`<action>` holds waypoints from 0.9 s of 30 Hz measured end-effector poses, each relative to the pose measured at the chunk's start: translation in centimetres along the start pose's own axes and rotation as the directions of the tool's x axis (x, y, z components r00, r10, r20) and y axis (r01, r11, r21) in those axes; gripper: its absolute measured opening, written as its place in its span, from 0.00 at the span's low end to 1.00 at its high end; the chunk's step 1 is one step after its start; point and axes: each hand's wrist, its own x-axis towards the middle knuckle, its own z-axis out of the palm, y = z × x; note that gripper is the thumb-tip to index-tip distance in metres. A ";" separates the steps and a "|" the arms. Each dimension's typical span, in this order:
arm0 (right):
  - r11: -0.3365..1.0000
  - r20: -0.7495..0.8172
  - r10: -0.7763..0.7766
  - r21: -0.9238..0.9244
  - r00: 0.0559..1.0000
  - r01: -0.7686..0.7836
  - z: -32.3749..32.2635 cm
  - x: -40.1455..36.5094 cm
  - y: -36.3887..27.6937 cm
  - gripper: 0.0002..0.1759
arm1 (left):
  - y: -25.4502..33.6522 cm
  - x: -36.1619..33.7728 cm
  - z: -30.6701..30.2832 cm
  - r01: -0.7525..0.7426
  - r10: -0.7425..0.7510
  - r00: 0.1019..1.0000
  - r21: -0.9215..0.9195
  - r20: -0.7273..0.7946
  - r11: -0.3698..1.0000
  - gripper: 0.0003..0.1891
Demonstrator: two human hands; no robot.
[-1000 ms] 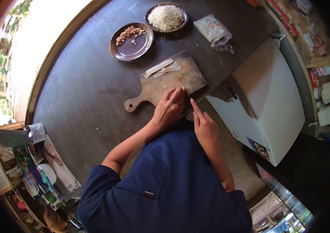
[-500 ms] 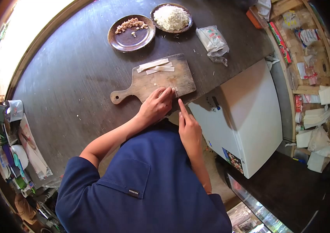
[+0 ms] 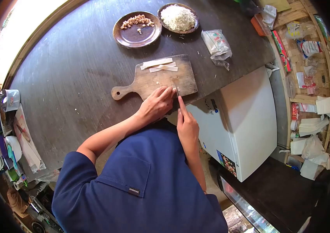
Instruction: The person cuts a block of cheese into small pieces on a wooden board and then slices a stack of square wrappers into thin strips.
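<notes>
My left hand (image 3: 158, 103) rests at the near edge of a wooden cutting board (image 3: 184, 77), its bent fingers pressed on a small pale piece, mostly hidden beneath them. My right hand (image 3: 188, 123) grips a knife (image 3: 177, 91), forefinger stretched along its back. The thin blade stands right beside my left fingertips; the handle is hidden in the palm. Several flat, pale strips (image 3: 159, 64) lie overlapping at the board's far side. A tiny cut bit (image 3: 157, 82) sits on the wood between strips and fingers.
Beyond the board stand a brown plate (image 3: 129, 41) with small brownish chunks and another plate (image 3: 198, 24) heaped with white shreds (image 3: 178, 17). A plastic packet (image 3: 216, 43) lies to their right. A white chest freezer (image 3: 248, 116) adjoins the dark table (image 3: 67, 101).
The view has shifted slightly, so the plates and board appear a little further right. Both hands keep their places at the board, with the knife beside my left fingers.
</notes>
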 end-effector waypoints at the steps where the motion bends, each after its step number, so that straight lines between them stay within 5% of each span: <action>1: 1.000 0.006 0.003 0.006 1.000 -0.003 -0.1 -0.3 0.0 0.32 | -0.1 0.0 -0.4 -0.045 0.045 0.999 0.047 0.000 0.998 0.25; 8: 0.995 0.056 0.068 -0.073 0.996 -0.064 -0.3 -1.6 -0.4 0.32 | -0.3 0.0 -0.3 -0.116 0.119 0.992 0.101 -0.032 0.988 0.24; 14: 0.994 -0.041 -0.026 0.101 0.999 0.030 0.2 -0.3 -0.1 0.32 | -0.4 0.1 -0.3 -0.103 0.109 0.994 0.156 -0.028 0.982 0.22; 17: 1.000 0.012 0.019 0.024 1.000 -0.019 -0.5 -1.5 -0.2 0.33 | -0.2 0.0 -0.3 -0.049 0.049 0.998 0.013 -0.034 0.999 0.23; 27: 0.999 -0.018 0.000 0.043 1.000 0.001 0.4 0.1 0.2 0.33 | -0.2 0.1 -0.3 -0.065 0.066 0.997 0.023 -0.039 0.998 0.24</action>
